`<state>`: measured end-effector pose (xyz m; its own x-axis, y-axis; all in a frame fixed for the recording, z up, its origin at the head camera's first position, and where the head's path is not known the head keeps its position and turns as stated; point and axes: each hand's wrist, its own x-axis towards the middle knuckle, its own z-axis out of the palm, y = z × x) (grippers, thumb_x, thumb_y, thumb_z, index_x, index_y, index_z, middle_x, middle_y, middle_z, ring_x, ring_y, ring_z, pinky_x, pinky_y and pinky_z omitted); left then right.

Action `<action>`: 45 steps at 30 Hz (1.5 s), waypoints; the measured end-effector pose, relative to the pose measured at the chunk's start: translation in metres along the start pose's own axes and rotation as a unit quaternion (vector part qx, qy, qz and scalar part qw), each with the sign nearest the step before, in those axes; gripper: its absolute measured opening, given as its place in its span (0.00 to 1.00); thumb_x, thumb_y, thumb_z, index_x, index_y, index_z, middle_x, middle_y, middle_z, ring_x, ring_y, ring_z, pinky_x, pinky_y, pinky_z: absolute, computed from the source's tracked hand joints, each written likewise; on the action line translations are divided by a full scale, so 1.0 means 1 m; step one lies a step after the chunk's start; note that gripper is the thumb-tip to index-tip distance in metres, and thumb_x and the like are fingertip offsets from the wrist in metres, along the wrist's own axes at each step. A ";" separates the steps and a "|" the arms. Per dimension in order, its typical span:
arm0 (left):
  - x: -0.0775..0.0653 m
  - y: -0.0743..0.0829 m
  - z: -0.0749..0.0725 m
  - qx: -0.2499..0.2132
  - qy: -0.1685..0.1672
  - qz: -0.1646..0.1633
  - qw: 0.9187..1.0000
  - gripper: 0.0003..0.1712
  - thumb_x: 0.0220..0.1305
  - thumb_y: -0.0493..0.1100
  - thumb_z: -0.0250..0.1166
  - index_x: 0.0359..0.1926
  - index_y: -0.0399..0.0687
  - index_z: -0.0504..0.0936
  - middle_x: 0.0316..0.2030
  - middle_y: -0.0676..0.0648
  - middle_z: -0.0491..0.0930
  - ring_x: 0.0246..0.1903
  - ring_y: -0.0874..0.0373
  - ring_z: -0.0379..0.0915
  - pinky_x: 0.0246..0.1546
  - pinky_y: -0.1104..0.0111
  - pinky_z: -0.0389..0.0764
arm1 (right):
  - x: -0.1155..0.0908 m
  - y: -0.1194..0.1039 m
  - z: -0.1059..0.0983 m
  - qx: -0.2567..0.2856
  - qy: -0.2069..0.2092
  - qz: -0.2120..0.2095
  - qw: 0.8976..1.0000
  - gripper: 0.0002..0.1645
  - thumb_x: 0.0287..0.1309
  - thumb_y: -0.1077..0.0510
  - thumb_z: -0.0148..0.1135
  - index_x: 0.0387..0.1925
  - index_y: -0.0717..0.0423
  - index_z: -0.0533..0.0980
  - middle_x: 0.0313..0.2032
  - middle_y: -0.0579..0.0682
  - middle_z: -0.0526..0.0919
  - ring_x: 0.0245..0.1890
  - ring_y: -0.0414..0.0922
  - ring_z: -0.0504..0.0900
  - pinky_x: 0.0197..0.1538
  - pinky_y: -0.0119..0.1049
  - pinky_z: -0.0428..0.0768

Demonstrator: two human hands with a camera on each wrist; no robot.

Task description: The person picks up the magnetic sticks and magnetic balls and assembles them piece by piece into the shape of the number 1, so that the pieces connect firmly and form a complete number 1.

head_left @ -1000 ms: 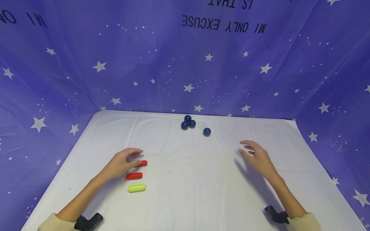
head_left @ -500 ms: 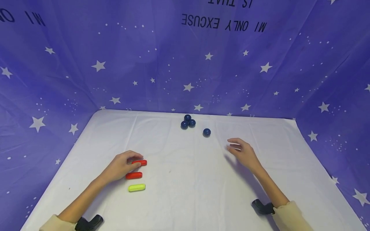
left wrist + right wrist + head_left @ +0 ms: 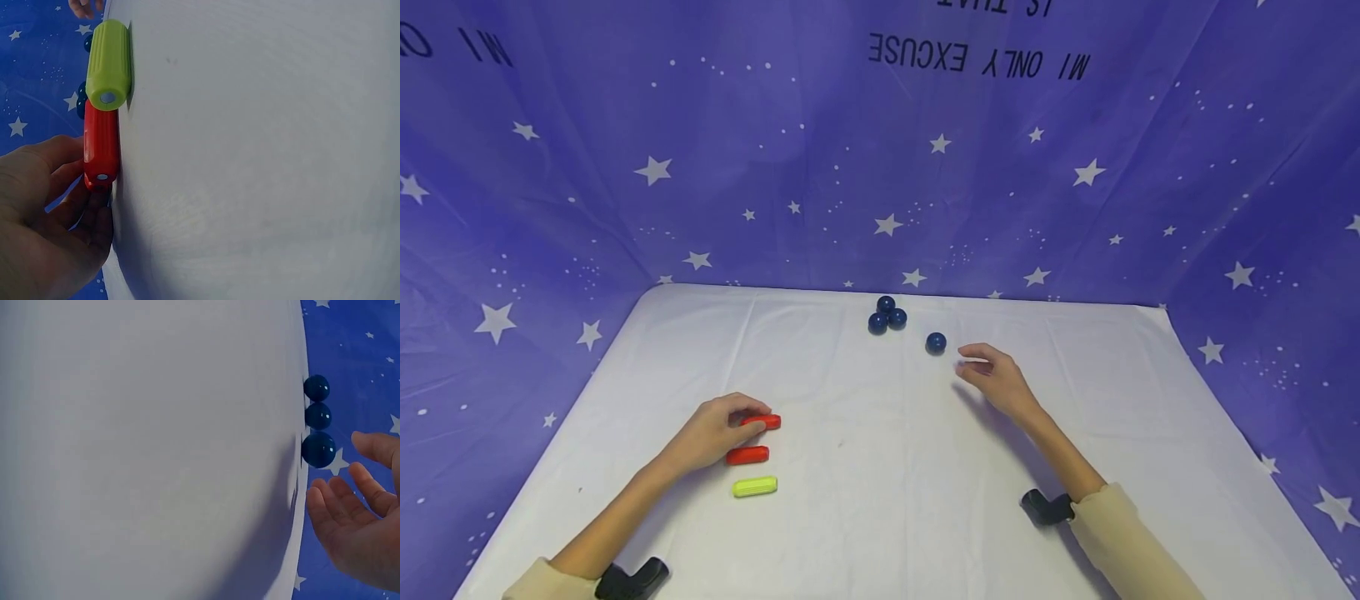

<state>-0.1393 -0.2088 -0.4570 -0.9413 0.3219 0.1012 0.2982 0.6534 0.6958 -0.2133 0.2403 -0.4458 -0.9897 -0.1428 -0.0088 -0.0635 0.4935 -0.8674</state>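
Note:
My left hand [image 3: 707, 432] pinches the far red ribbed cylinder [image 3: 771, 422] between thumb and fingers; the hand covers part of it. In the left wrist view, the nearer red cylinder [image 3: 101, 144] hides most of the held one. That second red cylinder [image 3: 747, 456] lies just nearer the body, below the hand. My right hand [image 3: 1000, 382] hovers over the cloth with thumb and fingers parted, holding nothing. Just left of its fingertips sits a lone dark blue ball [image 3: 936, 342]. In the right wrist view a blue ball [image 3: 319, 450] appears beyond the fingers.
A yellow-green ribbed cylinder [image 3: 755, 487] lies nearest the body in the left row. Three blue balls [image 3: 887, 317] cluster near the back edge. White cloth [image 3: 865, 517] covers the table, with a purple star curtain [image 3: 820, 167] around it. Both wrists carry black devices [image 3: 1047, 508].
My right hand has moved left and away from the body, up to the lone blue ball. The left hand has lowered slightly and its fingers have come together on the far red cylinder.

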 end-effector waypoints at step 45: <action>0.023 0.011 -0.002 -0.019 -0.020 -0.015 1.000 0.13 0.61 0.36 0.71 0.47 0.43 0.85 0.41 0.51 0.84 0.41 0.54 0.77 0.45 0.58 0.77 | 0.061 -0.010 0.018 -0.032 -0.023 0.072 0.997 0.27 0.61 0.58 0.68 0.61 0.61 0.74 0.59 0.59 0.78 0.62 0.57 0.73 0.62 0.51 0.71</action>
<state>-0.1577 -0.1953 -0.4454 -0.9426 0.3297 0.0523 0.2628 0.6363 0.7253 -0.2705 0.2111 -0.4471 -0.9824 -0.1040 -0.1551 0.0699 0.5656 -0.8217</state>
